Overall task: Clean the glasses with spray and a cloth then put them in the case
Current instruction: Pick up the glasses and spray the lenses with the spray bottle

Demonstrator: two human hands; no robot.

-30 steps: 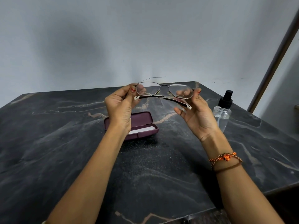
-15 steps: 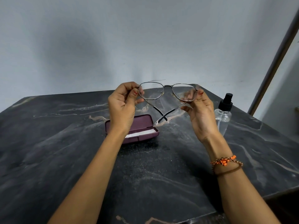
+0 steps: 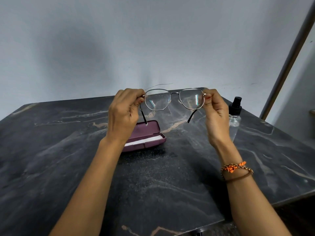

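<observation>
Glasses [image 3: 174, 99] are held up over the table's 12 o'clock edge, lenses facing the camera, both temples now unfolded and hanging down-back. 1 s ago the temples were folded across the frame; 0.5 s ago they were crossed mid-swing. Frame has therefore been opened fully in that interval.

Left hand [image 3: 123, 114] is pinched on the frame's left hinge corner; right hand [image 3: 215, 113] is pinched on the right hinge corner. Both grips are closed on the glasses, nothing else held.

Maroon case [image 3: 146, 136] is lying open on the marble table [image 3: 51, 150], just below and behind the left hand, at roughly 7 o'clock of the glasses. A white strip is visible inside it; possibly the cleaning cloth, but it can't be confirmed at this angle.

Spray bottle [image 3: 235, 114] is standing upright at 3 o'clock of the right hand, partly hidden by it, untouched.

Judgement: lenses are being presented for inspection or spraying; cleaning is not yet started. 1 hand will need to be freed for the bottle, so the glasses will be left on a single-corner grip; twist risk on a thin wire frame.
</observation>
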